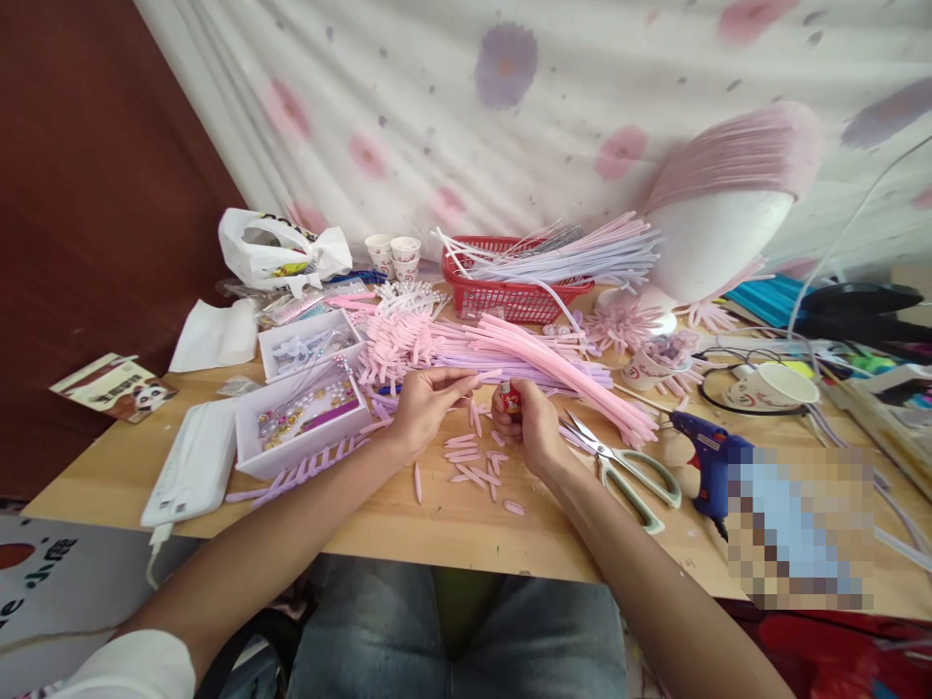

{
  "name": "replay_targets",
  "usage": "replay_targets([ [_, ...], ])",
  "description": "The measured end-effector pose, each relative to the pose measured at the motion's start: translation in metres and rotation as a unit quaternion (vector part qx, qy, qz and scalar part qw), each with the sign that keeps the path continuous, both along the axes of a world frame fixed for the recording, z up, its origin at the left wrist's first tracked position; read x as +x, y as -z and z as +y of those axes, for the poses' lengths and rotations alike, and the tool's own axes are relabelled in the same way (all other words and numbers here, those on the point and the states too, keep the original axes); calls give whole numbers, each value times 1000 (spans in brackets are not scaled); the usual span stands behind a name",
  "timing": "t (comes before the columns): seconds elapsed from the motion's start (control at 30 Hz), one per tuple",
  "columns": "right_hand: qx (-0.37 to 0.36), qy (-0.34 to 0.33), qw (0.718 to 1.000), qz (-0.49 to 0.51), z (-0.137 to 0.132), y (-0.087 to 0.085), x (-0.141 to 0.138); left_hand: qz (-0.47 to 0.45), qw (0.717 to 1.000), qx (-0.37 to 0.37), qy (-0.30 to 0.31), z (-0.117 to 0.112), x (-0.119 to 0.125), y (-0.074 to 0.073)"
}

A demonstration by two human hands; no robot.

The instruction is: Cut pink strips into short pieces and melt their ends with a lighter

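A short pink pipe cleaner piece point(489, 375) is pinched between the thumb and fingers of my left hand point(431, 406), its tip pointing right. My right hand point(535, 423) wraps around a red lighter point(511, 398), held upright just right of that piece; I cannot make out a flame. Below both hands, several cut pink pieces point(461, 454) lie scattered on the wooden table point(408, 539). Behind them stretches a bundle of long pink pipe cleaners point(575, 379) over purple ones. Open-bladed scissors point(618, 464) rest to the right of my right hand.
White boxes of beads point(251, 437) and a power bank point(190, 464) stand left. A red basket point(502, 303) with long stems is at the back. On the right are a blue glue gun point(710, 456), paper cups point(770, 390) and a white mannequin head point(728, 238).
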State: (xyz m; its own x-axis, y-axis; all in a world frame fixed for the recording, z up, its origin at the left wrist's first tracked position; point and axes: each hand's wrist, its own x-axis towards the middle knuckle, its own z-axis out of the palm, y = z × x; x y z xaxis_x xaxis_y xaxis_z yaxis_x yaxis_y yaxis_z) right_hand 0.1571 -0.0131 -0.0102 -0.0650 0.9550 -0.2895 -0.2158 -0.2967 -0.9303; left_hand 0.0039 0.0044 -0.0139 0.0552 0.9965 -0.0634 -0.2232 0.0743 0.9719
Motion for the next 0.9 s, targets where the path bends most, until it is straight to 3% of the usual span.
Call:
replay_targets([
  [0.23, 38, 10, 998, -41, -1, -3, 1, -2, 1000, 4, 5, -2, 0, -2],
  [0.7, 48, 16, 998, -29, -1, 3, 2, 19, 1000, 18, -11, -1, 0, -1],
  [0.9, 168, 99, 980, -45, 3, 9, 6, 17, 999, 20, -20, -1, 0, -2],
])
